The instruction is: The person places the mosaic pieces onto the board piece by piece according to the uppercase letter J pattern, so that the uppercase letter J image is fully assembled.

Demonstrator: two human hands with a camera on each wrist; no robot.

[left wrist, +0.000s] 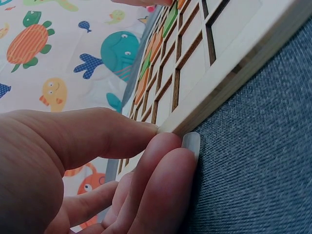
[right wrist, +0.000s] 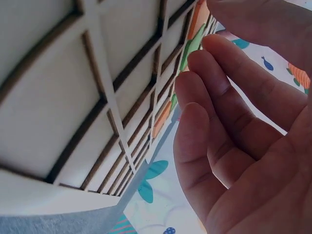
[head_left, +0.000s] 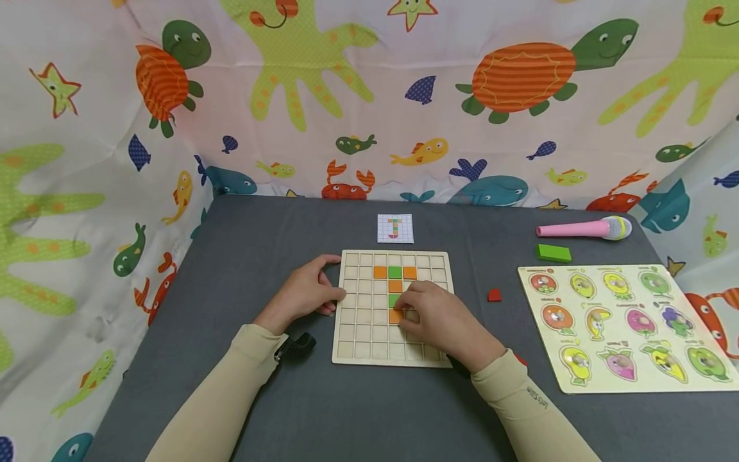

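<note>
A wooden grid board (head_left: 352, 333) lies on the dark table cloth, with orange and green square tiles set in its cells in a T-like line. My left hand (head_left: 306, 289) holds the board's left edge, thumb on the rim and fingers against the side in the left wrist view. At the lowest orange tile (head_left: 395, 316), my right hand (head_left: 439, 314) has its thumb and index finger on either side of the tile, the other fingers curled. Just above it is a green tile (head_left: 393, 300), partly covered by the fingers. Behind the board lies a card (head_left: 395, 228) with a J pattern.
A red piece (head_left: 494, 294) lies right of the board; another red bit shows by the right sleeve. Farther right are a fruit puzzle board (head_left: 600, 378), a green block (head_left: 553, 253) and a pink toy microphone (head_left: 577, 230). A printed curtain (head_left: 312, 160) borders the table.
</note>
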